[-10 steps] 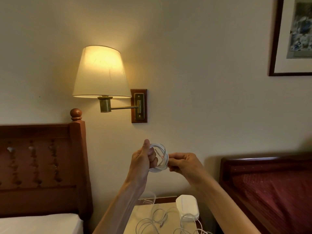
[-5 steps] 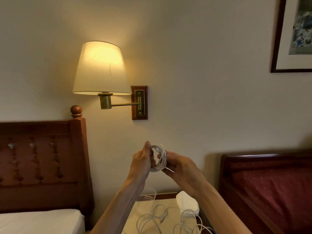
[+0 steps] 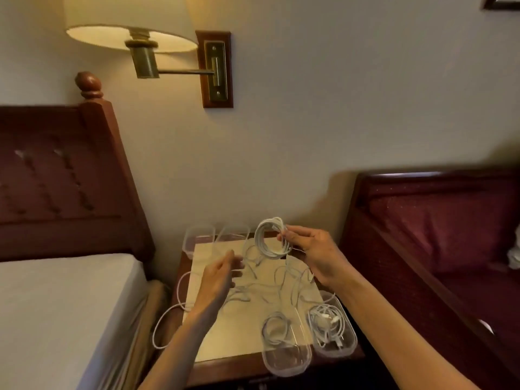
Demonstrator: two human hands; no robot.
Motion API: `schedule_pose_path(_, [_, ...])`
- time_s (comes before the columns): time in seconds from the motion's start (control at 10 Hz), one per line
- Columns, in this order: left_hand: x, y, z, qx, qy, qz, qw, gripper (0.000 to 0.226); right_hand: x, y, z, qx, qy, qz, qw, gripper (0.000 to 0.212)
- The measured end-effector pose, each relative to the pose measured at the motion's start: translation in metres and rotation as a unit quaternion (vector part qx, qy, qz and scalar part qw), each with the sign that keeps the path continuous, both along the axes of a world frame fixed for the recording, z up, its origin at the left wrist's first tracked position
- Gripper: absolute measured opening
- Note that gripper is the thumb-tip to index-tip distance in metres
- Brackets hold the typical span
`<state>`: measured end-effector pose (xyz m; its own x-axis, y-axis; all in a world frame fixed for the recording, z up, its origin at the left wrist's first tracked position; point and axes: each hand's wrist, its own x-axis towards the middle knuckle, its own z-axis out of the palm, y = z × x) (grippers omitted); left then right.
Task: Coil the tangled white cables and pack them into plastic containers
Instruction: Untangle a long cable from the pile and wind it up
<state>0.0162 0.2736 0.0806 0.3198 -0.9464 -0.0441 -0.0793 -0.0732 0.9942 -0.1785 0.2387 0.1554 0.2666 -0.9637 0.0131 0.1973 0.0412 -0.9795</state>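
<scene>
My right hand (image 3: 311, 253) pinches a coiled white cable (image 3: 270, 237) and holds it up over the back of the nightstand (image 3: 233, 339). My left hand (image 3: 221, 277) hovers to its left with fingers relaxed, holding nothing. Several loose white cables (image 3: 267, 280) lie tangled on the nightstand top, and one loop (image 3: 168, 313) hangs off its left edge. Two clear plastic containers at the front right each hold a coiled cable: one (image 3: 285, 350) nearer the middle, one (image 3: 333, 330) at the right. Two clear containers (image 3: 198, 239) (image 3: 235, 235) stand at the back.
A bed with a white sheet (image 3: 62, 313) and dark wooden headboard (image 3: 64, 178) lies to the left. A dark red bed (image 3: 439, 235) stands on the right. A wall lamp (image 3: 132, 38) hangs above the nightstand.
The view has tilted down onto the nightstand. My left hand has let go of the coil and dropped lower left; the right hand alone holds the coil now.
</scene>
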Motion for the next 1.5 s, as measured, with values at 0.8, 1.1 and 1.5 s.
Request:
schedule_pose_path(0.8, [0.007, 0.066, -0.228, 0.015, -0.367, -0.122, 0.922, 0.047, 0.007, 0.068, -0.223, -0.201, 0.623, 0.081, 0.751, 0.025])
schedule_pose_path(1.1, [0.006, 0.068, -0.23, 0.013, -0.372, -0.123, 0.92, 0.047, 0.016, 0.055, -0.216, -0.179, 0.623, 0.1, 0.754, 0.021])
schedule_pose_path(1.5, [0.005, 0.07, -0.227, 0.018, -0.381, -0.122, 0.916, 0.047, 0.021, 0.038, -0.211, -0.145, 0.687, 0.206, 0.681, 0.068])
